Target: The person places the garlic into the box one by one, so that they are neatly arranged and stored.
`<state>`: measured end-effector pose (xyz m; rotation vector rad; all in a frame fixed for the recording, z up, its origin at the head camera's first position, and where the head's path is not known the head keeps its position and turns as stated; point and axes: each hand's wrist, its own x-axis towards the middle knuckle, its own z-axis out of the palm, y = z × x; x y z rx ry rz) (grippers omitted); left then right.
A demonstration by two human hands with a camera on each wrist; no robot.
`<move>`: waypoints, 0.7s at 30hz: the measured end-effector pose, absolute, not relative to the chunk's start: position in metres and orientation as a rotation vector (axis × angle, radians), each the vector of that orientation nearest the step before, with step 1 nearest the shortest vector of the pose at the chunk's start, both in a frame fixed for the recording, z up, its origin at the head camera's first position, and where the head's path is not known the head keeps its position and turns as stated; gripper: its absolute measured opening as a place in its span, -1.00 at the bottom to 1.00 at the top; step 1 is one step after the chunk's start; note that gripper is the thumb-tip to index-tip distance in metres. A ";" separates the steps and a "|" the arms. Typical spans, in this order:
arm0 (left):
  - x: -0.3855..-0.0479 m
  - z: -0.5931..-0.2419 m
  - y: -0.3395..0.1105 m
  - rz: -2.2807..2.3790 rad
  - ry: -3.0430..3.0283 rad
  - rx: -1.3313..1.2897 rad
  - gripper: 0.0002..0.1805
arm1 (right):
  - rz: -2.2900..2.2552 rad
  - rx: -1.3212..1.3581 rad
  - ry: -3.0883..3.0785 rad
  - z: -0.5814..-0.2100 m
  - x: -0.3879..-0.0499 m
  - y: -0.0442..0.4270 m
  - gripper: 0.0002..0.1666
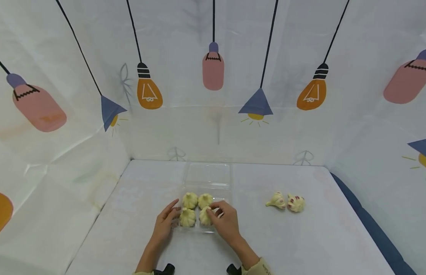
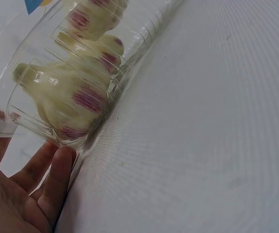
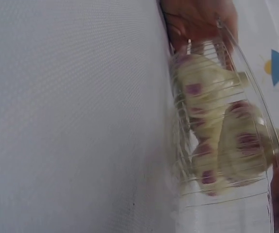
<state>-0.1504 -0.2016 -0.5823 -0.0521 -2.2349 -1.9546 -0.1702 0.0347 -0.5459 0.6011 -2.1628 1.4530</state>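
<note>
A clear plastic clamshell box lies with its lid folded back, several pale garlic bulbs in its base. At the box's near right, my right hand pinches the stem of one garlic bulb between thumb and fingers. In the right wrist view that bulb shows tilted behind the ribbed wall, with its stem toward the fingers. My left hand rests along the left side of the box, fingers extended. Its fingertips touch the outer wall in the left wrist view, beside a purple-streaked bulb.
Two more garlic bulbs, one with its stem pointing left and one purple-streaked, lie to the right on the white table. A white curtain printed with lamps stands behind and at both sides.
</note>
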 end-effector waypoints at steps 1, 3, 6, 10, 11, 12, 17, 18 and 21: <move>-0.150 -0.582 -0.201 -1.940 -2.232 -0.074 -0.56 | 1.450 0.602 -2.161 -0.546 -0.170 0.034 -0.80; -0.151 -0.581 -0.200 -1.941 -2.226 -0.077 -0.57 | 1.443 0.599 -2.167 -0.547 -0.170 0.033 -0.80; -0.152 -0.582 -0.202 -1.955 -2.230 -0.057 -0.56 | 1.444 0.599 -2.177 -0.548 -0.169 0.031 -0.80; -0.153 -0.586 -0.203 -1.989 -2.259 -0.009 -0.53 | 1.447 0.597 -2.210 -0.548 -0.166 0.031 -0.80; -0.153 -0.586 -0.203 -1.989 -2.267 -0.004 -0.53 | 1.443 0.600 -2.218 -0.548 -0.166 0.031 -0.80; -0.153 -0.585 -0.203 -1.992 -2.271 -0.002 -0.53 | 1.436 0.602 -2.225 -0.547 -0.165 0.031 -0.81; -0.149 -0.570 -0.202 -1.995 -2.284 -0.006 -0.56 | 1.420 0.604 -2.246 -0.543 -0.164 0.029 -0.83; -0.147 -0.565 -0.201 -1.995 -2.289 -0.006 -0.56 | 1.423 0.603 -2.248 -0.543 -0.164 0.029 -0.83; -0.143 -0.554 -0.198 -2.000 -2.291 -0.003 -0.56 | 1.418 0.598 -2.260 -0.544 -0.164 0.029 -0.83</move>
